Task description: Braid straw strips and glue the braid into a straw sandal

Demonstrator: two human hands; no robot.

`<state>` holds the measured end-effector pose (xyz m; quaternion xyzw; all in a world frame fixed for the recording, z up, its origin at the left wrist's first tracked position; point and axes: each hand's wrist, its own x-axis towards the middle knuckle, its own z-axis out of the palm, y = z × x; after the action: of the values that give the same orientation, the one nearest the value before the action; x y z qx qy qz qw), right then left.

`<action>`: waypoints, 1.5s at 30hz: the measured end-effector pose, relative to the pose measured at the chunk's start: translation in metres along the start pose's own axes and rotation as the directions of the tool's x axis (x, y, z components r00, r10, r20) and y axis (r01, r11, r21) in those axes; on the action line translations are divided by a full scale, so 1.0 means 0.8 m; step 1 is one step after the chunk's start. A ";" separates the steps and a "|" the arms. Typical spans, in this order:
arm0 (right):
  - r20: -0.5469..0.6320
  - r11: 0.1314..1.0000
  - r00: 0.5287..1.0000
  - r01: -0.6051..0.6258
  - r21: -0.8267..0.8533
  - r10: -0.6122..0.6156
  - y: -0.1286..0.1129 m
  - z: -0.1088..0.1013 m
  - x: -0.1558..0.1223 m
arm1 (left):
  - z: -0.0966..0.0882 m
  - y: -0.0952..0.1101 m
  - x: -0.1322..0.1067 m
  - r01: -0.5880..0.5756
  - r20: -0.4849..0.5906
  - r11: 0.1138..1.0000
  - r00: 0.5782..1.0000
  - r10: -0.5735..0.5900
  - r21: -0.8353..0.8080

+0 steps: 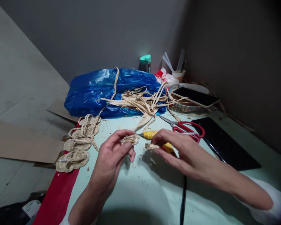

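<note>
My left hand (118, 147) pinches a small coiled piece of braided straw (130, 139) between thumb and fingers. A short straw piece (151, 146) sits between the thumb and fingertips of my right hand (175, 148), a small gap away from the coil. Behind my right fingers lies a yellow-handled tool (150, 134), a hot glue gun by its look, with its tip pointing toward the coil; my hand hides part of it. From there a black cord (183, 200) runs down to the table's near edge.
Coiled straw braids (77, 144) lie along the left edge. Behind stands a blue plastic bag (91, 90) with loose dry straw strips (140, 101). Red-handled scissors (189, 128), a black flat panel (227, 143) and a phone (196, 96) on a basket (181, 107) are to the right.
</note>
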<state>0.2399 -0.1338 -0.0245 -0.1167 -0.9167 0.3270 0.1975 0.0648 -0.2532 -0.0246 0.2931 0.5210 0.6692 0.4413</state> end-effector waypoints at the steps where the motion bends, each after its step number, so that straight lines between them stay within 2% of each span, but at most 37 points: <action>1: -0.028 0.999 1.000 -0.013 0.031 0.014 -0.001 -0.005 0.000 | 0.001 -0.001 -0.001 0.008 0.010 1.000 1.000 -0.008 0.004; 6: -0.117 0.996 0.993 0.009 0.086 0.002 0.002 -0.012 -0.004 | 0.002 -0.006 -0.006 0.034 0.054 0.998 0.998 -0.037 0.060; 14: -0.197 0.981 0.977 -0.041 0.188 0.078 0.008 -0.013 -0.012 | 0.010 -0.004 -0.010 0.053 -0.019 0.995 0.998 -0.052 0.086; 21: -0.231 0.957 0.967 -0.037 0.289 0.107 0.007 -0.008 -0.009 | 0.013 -0.005 -0.008 0.108 -0.052 0.992 0.993 -0.105 0.064; 27: -0.286 0.953 0.952 -0.023 0.303 0.114 -0.001 0.000 -0.010 | 0.018 -0.007 -0.009 0.124 -0.042 0.992 0.991 -0.124 0.002; 35: -0.308 0.957 0.945 -0.017 0.288 0.110 -0.005 0.002 -0.009 | 0.020 -0.007 -0.012 0.145 -0.081 0.989 0.987 -0.142 0.028; 41: -0.305 0.958 0.946 -0.019 0.286 0.110 -0.006 0.004 -0.011 | 0.014 -0.013 -0.010 0.125 -0.044 0.992 0.991 -0.123 0.028; 45: -0.286 0.950 0.950 -0.029 0.310 0.123 -0.005 0.006 -0.011 | 0.015 -0.015 -0.009 0.101 -0.056 0.994 0.994 -0.099 0.040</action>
<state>0.2451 -0.1424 -0.0275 -0.1693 -0.8096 0.4492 0.3379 0.0815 -0.2536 -0.0320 0.2581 0.5608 0.6427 0.4537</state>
